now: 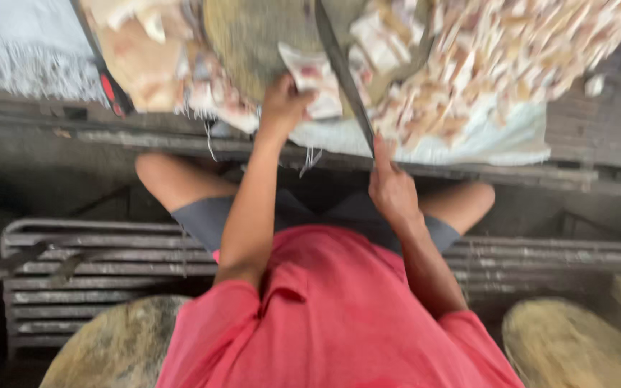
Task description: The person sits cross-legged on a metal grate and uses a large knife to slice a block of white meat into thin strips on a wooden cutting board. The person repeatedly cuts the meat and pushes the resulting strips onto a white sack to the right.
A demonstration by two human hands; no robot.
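Paper scrap [313,79], white with red print, sits at the far middle on a round woven mat [253,36]; the left hand [282,108] has its fingers closed on it. The right hand [391,188] grips a long dark blade [343,72] slanting far-left. Heaped cut scraps [512,50] crowd the far right on white cloth [483,136]. A metal rack [95,266] lies near, below the tabletop edge [145,140].
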